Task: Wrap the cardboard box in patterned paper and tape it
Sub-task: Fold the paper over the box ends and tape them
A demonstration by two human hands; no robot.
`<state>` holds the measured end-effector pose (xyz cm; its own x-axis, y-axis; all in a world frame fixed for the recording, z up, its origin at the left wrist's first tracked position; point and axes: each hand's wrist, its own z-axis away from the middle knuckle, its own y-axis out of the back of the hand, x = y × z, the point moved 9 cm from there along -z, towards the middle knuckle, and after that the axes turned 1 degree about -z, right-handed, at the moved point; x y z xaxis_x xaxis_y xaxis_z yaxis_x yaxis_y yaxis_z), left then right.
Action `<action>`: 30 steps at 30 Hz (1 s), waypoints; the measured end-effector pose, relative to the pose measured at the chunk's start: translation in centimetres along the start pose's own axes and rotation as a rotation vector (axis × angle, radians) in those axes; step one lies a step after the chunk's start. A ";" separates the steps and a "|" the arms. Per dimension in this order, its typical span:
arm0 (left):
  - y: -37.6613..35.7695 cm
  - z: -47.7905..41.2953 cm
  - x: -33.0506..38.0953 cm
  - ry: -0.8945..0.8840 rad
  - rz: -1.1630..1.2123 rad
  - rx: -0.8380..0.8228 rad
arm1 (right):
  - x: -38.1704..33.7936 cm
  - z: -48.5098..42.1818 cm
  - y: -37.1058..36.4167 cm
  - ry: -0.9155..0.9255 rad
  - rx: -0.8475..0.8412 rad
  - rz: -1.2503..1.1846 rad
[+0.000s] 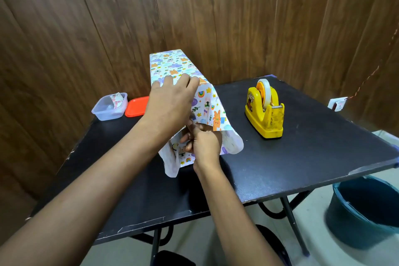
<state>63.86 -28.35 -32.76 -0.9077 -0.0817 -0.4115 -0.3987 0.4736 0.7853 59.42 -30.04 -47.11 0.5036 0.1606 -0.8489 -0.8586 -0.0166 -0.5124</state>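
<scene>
Paper-draped box on a black table, both hands working at its near end.

A wood-panelled wall (64, 28) backs the black table (302, 157), and a blue bucket (364, 209) stands on the floor to its right. The cardboard box (208, 128) lies lengthwise at the table's middle, almost wholly hidden under the patterned paper (170, 62), with only a brown sliver showing at the near end, where loose flaps hang down on both sides. The left hand (170, 101) lies palm down on top, fingers fairly straight, pressing the paper onto the box. Just below it, the right hand (204, 144) curls its fingers and pinches the paper at the open near end. A yellow tape dispenser (264, 110) sits to the right, apart from the box. At the far left corner a clear plastic container (109, 107) stands beside an orange lid (136, 106).
</scene>
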 end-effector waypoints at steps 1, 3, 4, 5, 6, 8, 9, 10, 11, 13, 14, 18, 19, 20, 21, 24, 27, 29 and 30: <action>-0.1 0.0 -0.1 -0.003 -0.001 -0.011 | 0.0 -0.1 0.0 0.009 0.011 0.028; 0.0 -0.1 -0.1 -0.012 -0.003 -0.017 | -0.2 -0.2 0.0 0.030 0.025 0.076; 0.0 -0.1 -0.1 -0.016 -0.003 -0.018 | -0.2 -0.3 0.1 0.045 0.032 0.091; 0.0 -0.1 -0.1 -0.017 0.001 -0.021 | -0.2 -0.3 0.3 0.064 0.043 0.102; -0.1 -0.1 -0.2 -0.018 0.006 -0.028 | -0.2 -0.3 0.6 0.088 0.056 0.113; 0.0 -0.1 -0.2 -0.020 0.013 -0.028 | -0.1 -0.3 1.1 0.135 0.060 0.127; 0.1 -0.1 -0.2 -0.020 0.012 -0.021 | 0.0 -0.3 1.2 0.147 0.045 0.131; 0.1 -0.2 -0.2 -0.020 0.013 -0.017 | 0.2 -0.4 1.3 0.155 0.034 0.136; 0.2 -0.2 -0.2 -0.020 0.015 -0.013 | 0.2 -0.5 1.4 0.163 0.031 0.144; 0.1 -0.1 -0.1 -0.016 0.016 -0.013 | 0.4 -0.7 1.7 0.190 0.039 0.176; 0.1 -0.2 -0.2 -0.014 0.017 -0.011 | 0.6 -0.8 1.8 0.202 0.041 0.194; 0.2 0.0 -0.2 0.004 0.024 -0.004 | 1.1 -0.8 2.1 0.203 0.025 0.202; 0.1 0.0 -0.2 0.006 0.028 -0.008 | 1.1 -0.8 2.2 0.184 0.019 0.207; 0.1 0.0 -0.2 0.009 0.031 -0.014 | 1.1 -0.8 2.2 0.165 0.003 0.214; 0.2 0.0 -0.2 0.011 0.031 -0.018 | 1.0 -0.8 2.0 0.149 -0.011 0.227; 0.4 0.0 -0.2 0.015 0.018 -0.018 | 0.5 -0.6 1.8 0.144 -0.008 0.317; 0.3 0.0 -0.1 0.016 0.017 -0.029 | 0.5 -0.5 2.0 0.129 0.005 0.400; 0.4 0.0 -0.2 0.017 0.024 -0.029 | 0.9 0.0 2.0 0.068 -0.036 0.444; 0.3 -0.1 -0.3 0.016 0.027 -0.029 | 0.9 0.5 1.8 0.035 -0.076 0.459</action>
<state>63.98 -28.27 -32.31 -0.9200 -0.0839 -0.3829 -0.3779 0.4501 0.8091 58.28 -29.42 -48.72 0.0775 0.0860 -0.9933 -0.9846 -0.1502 -0.0898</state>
